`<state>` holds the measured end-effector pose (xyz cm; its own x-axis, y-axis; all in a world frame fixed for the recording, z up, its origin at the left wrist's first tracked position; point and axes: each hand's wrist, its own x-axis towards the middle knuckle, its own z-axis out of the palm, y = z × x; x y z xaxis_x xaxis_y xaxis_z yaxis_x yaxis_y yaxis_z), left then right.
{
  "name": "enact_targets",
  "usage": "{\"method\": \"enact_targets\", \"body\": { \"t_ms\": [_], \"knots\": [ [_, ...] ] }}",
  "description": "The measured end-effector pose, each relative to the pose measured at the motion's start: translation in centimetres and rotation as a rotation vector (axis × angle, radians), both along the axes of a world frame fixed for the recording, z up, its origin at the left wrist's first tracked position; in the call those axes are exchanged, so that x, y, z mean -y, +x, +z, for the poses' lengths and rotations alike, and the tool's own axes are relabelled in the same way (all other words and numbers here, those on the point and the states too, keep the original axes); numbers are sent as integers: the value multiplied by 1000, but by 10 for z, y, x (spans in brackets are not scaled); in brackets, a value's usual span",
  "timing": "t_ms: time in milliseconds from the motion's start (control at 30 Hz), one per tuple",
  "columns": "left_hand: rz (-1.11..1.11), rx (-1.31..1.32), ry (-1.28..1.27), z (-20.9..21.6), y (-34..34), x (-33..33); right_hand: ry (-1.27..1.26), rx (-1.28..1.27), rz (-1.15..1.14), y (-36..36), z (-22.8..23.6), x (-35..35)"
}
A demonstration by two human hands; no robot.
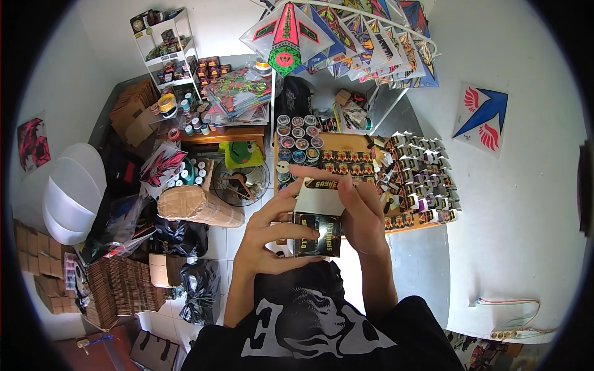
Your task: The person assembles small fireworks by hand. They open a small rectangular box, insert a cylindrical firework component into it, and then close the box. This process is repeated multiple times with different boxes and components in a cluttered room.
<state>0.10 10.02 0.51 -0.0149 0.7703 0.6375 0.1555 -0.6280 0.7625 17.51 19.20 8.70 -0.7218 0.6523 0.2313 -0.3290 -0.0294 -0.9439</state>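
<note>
In front of my chest I hold a small black printed carton [317, 238] with gold and red decoration. A pale inner flap or panel [318, 201] shows at its upper side. My left hand [265, 232] wraps round the carton's left side, with fingers lying across its printed face. My right hand [365, 219] grips the right side, its thumb and fingers near the upper edge. Whatever is inside the carton is hidden.
Past my hands, a wooden table [286, 139] bears round spools [297, 132], rows of small printed boxes [346, 162] and several open-flapped cartons [424, 167]. Kites [365, 43] hang from a white rack. A wrapped cardboard roll [199, 206] and a floor fan [240, 183] stand to the left.
</note>
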Motion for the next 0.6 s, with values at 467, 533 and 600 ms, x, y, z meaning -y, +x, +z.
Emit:
{"method": "enact_targets", "body": {
  "t_ms": [467,533,600],
  "knots": [
    [222,136,-95,10,0,0,343,-8,-284,-1,-2,-9],
    [225,197,-174,17,3,2,440,-15,-290,2,-7,-13],
    [222,203,-91,8,2,0,490,-95,-256,0,-11,-17]
  ]
}}
